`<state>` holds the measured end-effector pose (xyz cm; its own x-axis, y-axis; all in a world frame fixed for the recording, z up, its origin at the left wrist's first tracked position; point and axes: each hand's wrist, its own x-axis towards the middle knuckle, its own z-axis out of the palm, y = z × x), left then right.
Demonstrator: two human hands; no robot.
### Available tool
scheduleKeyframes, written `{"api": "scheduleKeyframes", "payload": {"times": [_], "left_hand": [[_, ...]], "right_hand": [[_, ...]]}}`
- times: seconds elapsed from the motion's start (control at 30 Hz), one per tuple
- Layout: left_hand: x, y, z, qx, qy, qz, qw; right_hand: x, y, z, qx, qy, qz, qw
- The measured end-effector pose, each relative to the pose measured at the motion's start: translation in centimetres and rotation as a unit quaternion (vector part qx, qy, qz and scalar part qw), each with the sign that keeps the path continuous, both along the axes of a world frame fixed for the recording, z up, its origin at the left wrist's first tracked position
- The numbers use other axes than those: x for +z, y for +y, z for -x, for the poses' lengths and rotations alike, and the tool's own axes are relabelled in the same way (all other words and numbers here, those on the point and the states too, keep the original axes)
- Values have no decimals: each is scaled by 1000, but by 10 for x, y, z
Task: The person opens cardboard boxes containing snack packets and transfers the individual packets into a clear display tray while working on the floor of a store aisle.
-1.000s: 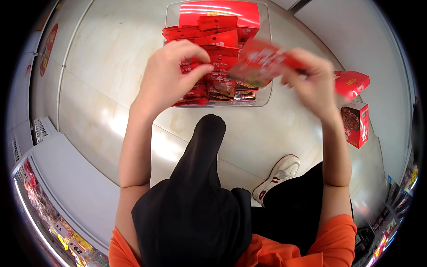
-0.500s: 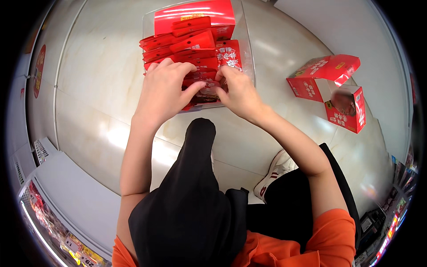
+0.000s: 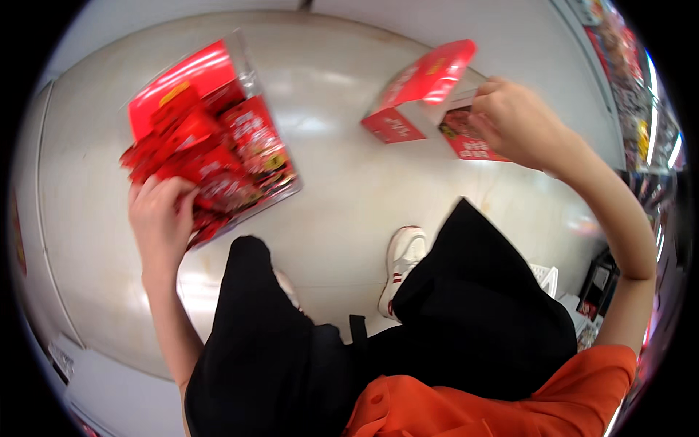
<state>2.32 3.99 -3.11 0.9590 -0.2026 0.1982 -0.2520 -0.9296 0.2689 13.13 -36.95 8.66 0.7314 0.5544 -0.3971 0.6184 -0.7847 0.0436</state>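
At the left, a clear plastic bin (image 3: 290, 188) on the floor holds a red carton (image 3: 182, 79) and many flat red snack packets (image 3: 255, 142). My left hand (image 3: 159, 213) rests at the bin's near left edge, its fingers bent over the packets and its thumb against them. An opened red display box (image 3: 397, 125) stands at the right with its lid panel raised. My right hand (image 3: 510, 120) is over that box's right part, fingers curled in; motion blurs them, and whatever they hold is hidden.
My black-trousered knees (image 3: 473, 277) and white shoes (image 3: 402, 266) are close below. A pale cabinet wall (image 3: 531, 44) runs behind the display box. Shelves of packaged goods (image 3: 619, 54) line the far right, and a white basket (image 3: 545, 279) sits beside my right knee.
My right hand has left the packets and moved right to the display box. My left hand remains at the packets. The view has turned to the right, so the bin appears farther left and tilted.
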Motion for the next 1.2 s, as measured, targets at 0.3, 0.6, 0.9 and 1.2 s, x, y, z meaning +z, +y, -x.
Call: {"api": "scheduleKeyframes", "payload": {"times": [0.3, 0.6, 0.9, 1.2], "left_hand": [[18, -18, 1, -3, 37, -32, 999], [29, -38, -4, -18, -40, 31, 999], [26, -46, -1, -27, -24, 74, 997], [34, -41, -1, -18, -52, 117, 992]], "right_hand": [[-140, -26, -40, -31, 93, 48, 994], [-238, -41, -46, 66, 69, 53, 994], [-285, -30, -30, -27, 32, 127, 991], [-151, -52, -33, -177, -22, -36, 983]]}}
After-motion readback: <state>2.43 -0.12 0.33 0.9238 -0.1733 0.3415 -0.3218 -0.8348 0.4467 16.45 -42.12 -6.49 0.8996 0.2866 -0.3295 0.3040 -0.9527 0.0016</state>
